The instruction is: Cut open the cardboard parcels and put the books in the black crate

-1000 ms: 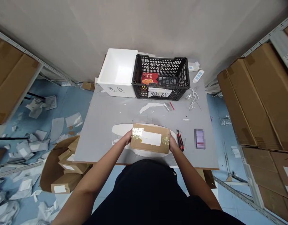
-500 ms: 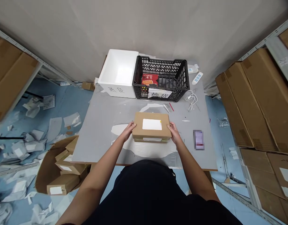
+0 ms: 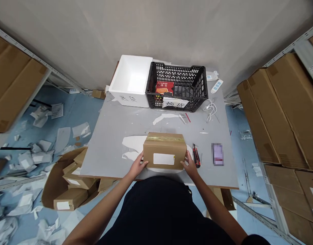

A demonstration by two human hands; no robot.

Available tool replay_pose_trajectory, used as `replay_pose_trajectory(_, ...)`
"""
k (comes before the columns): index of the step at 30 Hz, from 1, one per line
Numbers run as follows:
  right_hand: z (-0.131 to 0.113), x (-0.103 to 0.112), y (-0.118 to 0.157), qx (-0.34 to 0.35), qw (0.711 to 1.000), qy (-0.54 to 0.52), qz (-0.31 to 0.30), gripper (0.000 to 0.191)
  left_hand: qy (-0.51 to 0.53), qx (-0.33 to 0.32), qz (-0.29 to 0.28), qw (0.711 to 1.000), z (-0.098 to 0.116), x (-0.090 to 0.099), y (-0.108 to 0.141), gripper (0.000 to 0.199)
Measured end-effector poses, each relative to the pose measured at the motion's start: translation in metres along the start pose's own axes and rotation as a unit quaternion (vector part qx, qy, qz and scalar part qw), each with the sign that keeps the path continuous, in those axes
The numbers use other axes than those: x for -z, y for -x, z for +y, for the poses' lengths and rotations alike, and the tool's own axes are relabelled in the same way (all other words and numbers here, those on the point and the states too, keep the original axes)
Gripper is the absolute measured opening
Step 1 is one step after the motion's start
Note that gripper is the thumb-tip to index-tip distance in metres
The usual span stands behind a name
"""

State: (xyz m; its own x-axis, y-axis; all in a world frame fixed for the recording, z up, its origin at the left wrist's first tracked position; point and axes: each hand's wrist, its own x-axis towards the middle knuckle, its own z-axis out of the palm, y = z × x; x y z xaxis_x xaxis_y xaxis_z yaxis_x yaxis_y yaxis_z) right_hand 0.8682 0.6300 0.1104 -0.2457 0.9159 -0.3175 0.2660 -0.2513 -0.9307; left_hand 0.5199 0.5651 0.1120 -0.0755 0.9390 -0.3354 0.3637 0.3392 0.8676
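Note:
A brown cardboard box [image 3: 150, 149] is held between my two hands over the front middle of the grey table. Its white label faces me, and a strip of tape runs along the upper side. My left hand [image 3: 139, 165] grips the box's left end, thumb on the front face. At the right end, my right hand [image 3: 190, 165] holds it the same way, with its other fingers partly hidden behind the box. A red and black utility knife [image 3: 196, 155] lies just right of my right hand. White paper [image 3: 132, 140] lies under and left of the box.
Toward the back of the table [image 3: 107, 136] stand a white foam box [image 3: 132, 98] and a black plastic crate [image 3: 181, 68] with a red book [image 3: 164, 87] inside. A phone [image 3: 217, 154] lies at right. A large carton [image 3: 48, 183] of smaller boxes sits on the floor at left.
The box has tipped, so its labelled face turned from the top toward me and the taped side came up. It moved nearer my body. The utility knife is now visible beside it.

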Motion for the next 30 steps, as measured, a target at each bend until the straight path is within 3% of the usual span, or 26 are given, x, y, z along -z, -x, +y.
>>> replay_pose_trajectory(4,0.031,-0.018,0.040,-0.049,0.998,0.014,0.036,0.078,0.010,0.057,0.036,0.998,-0.021,-0.018,0.030,0.061)
replay_pose_trajectory(6,0.042,-0.025,0.048,-0.073,0.997,0.022,0.020,0.073,0.024,0.081,0.018,0.996,-0.028,-0.023,0.033,0.059)
replay_pose_trajectory(10,0.049,-0.030,0.045,-0.063,0.991,0.118,0.008,0.054,0.017,0.081,-0.031,0.996,-0.032,-0.028,0.025,0.053)
replay_pose_trajectory(14,0.041,-0.029,0.031,-0.047,0.988,0.146,0.021,0.050,0.003,0.061,0.011,0.998,-0.023,-0.031,0.012,0.052)
replay_pose_trajectory(18,0.034,-0.008,0.019,-0.013,0.981,0.193,0.019,0.062,-0.027,0.071,0.022,0.997,-0.013,-0.024,0.004,0.050)
replay_pose_trajectory(20,0.034,0.013,0.015,-0.017,0.968,0.242,0.062,0.064,-0.024,0.084,-0.004,0.996,-0.012,-0.015,0.004,0.054)
replay_pose_trajectory(22,0.037,0.034,0.010,-0.058,0.948,0.287,0.127,0.063,0.010,0.106,-0.019,0.994,-0.013,-0.004,0.008,0.059)
replay_pose_trajectory(25,0.044,0.054,0.001,-0.150,0.916,0.320,0.188,0.058,0.097,0.163,0.017,0.982,-0.006,0.010,0.017,0.060)
replay_pose_trajectory(27,0.048,0.058,-0.005,-0.190,0.905,0.320,0.204,0.055,0.149,0.183,0.051,0.970,0.006,0.015,0.024,0.060)
replay_pose_trajectory(30,0.050,0.056,-0.015,-0.215,0.901,0.303,0.225,0.051,0.167,0.160,0.070,0.970,0.027,0.013,0.030,0.061)
